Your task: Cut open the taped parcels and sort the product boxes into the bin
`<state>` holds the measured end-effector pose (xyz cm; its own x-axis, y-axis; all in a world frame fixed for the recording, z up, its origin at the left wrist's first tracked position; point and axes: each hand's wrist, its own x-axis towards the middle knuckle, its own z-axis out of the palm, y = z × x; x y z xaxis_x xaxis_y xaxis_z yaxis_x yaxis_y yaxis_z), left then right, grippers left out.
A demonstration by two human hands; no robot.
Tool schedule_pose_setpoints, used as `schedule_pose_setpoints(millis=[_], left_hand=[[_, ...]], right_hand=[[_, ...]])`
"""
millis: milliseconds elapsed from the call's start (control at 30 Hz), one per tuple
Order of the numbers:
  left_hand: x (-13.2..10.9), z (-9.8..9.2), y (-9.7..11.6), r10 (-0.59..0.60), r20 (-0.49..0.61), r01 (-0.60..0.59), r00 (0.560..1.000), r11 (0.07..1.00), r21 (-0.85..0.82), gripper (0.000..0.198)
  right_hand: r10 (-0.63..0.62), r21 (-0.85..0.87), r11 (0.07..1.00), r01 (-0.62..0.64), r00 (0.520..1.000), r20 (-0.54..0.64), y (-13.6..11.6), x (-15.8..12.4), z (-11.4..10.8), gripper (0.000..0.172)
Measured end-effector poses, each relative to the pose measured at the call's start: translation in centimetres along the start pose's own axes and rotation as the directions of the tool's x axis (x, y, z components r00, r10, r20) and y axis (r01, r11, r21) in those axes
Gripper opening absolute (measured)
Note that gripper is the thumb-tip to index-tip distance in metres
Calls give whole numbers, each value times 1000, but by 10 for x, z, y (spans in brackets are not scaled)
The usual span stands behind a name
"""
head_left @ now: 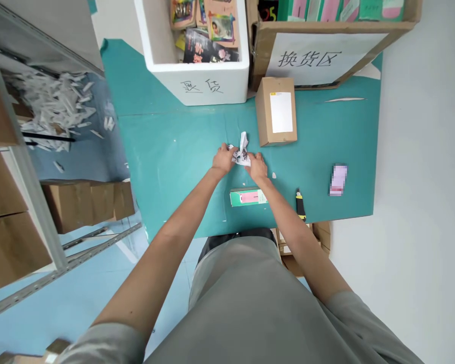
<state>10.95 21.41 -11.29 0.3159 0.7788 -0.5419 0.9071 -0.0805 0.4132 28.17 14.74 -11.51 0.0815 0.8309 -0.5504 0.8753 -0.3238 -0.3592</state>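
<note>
Hands, 2: left hand (223, 158) and right hand (258, 167), fingers drawn in, each pinching a side of the same item. Item held: crumpled paper (243, 153), 1 piece, between the hands over the tabletop (167, 167). Step in hand, as judged: working the paper; whether bunching or opening it, cannot tell. Next move, as judged: calls for a steady pinch by 1 hand while the other folds or frees the paper. Bodyward of the hands: green-and-pink box (246, 197), 1; utility knife (300, 205), 1, farther right. Beyond the right hand: labelled carton (276, 112), 1.
</note>
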Motion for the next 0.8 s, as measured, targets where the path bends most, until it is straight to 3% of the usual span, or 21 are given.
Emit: schedule_pose_setpoints(millis=[233,367,467,633,800], left_hand=[[-70,46,-52,-55,-184,-16,981,932,-363,61],[-119,57,-98,-178,-214,54,960,873,-484,62],[-162,57,-141,-308,-239,129,921,819,-559,65],[-246,47,-229,-514,-287,248,808,739,-626,66],[-322,36,-315,-721,-300,405,624,627,-665,73]], right_hand=[[-104,-19,995,103,991,-79,-49,-28,45,42],[-220,-89,971,220,975,11,-101,-45,74,40],[-301,-126,942,311,949,92,-154,-58,100,39],[-436,-128,874,469,873,217,-254,-92,157,36],[-561,-133,767,628,756,338,-353,-130,208,33]])
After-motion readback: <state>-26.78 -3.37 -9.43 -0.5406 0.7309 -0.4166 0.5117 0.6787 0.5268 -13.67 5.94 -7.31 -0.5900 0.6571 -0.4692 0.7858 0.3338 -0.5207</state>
